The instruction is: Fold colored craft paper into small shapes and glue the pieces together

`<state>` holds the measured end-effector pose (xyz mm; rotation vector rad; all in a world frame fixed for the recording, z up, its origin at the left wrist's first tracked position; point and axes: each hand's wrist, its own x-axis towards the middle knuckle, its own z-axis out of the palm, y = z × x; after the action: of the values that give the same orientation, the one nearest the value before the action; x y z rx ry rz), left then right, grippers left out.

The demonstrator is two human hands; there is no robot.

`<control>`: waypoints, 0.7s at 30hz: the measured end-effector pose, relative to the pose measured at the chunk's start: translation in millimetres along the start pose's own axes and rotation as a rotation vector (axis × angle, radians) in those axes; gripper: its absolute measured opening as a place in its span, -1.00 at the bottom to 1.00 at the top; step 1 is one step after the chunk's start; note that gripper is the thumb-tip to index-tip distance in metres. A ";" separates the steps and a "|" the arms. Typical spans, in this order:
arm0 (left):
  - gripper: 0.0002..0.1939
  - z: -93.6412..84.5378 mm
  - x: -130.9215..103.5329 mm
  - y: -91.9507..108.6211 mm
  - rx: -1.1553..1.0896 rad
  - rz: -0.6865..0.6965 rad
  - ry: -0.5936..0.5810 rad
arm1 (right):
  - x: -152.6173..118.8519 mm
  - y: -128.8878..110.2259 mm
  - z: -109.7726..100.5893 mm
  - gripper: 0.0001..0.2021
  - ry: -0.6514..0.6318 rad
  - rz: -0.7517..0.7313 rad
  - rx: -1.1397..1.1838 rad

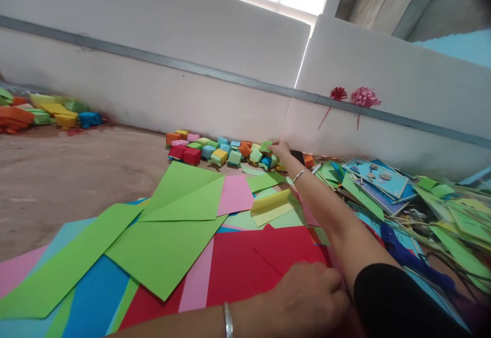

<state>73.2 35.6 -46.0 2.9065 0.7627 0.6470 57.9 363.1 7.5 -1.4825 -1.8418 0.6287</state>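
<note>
My right hand [282, 150] stretches out to the far row of small folded paper figures [218, 157]. Its fingertips close on a light green folded paper figure [266, 146] at the right end of that row, by the wall. Nearer to me, my left hand [312, 294] is curled into a fist over the red paper sheet [245, 258]. What its fingers hold, if anything, is hidden. Loose green paper sheets [184, 189], a pink sheet [235, 195] and a creased yellow paper piece [276, 206] lie between the two hands.
More folded figures [46, 113] are heaped at the far left. On the right lies a jumble of paper scraps and blue illustrated cards [376, 175], with a dark blue strap [414, 264]. A white wall [215, 92] with a grey rail and two ribbon flowers [364, 97] closes off the back.
</note>
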 end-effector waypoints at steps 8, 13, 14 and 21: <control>-0.82 -22.9 -0.3 4.2 0.011 -0.031 -0.109 | -3.7 -6.7 -14.5 -0.67 0.036 0.029 -0.079; -0.88 -30.6 -8.0 8.5 0.021 0.120 -0.081 | -42.9 -13.7 -47.2 -0.68 0.051 -0.013 -0.103; -0.91 -31.3 -10.0 9.3 0.012 0.156 -0.087 | -55.9 -15.0 -58.2 -0.70 0.053 -0.027 -0.103; -0.76 -32.9 -17.1 15.9 -0.021 0.326 -0.018 | -165.1 -11.5 -176.6 -0.79 0.120 -0.217 0.008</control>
<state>53.3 12.2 -19.8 3.0389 0.2776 0.6462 203.8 191.9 96.7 -1.2640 -1.8708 0.4320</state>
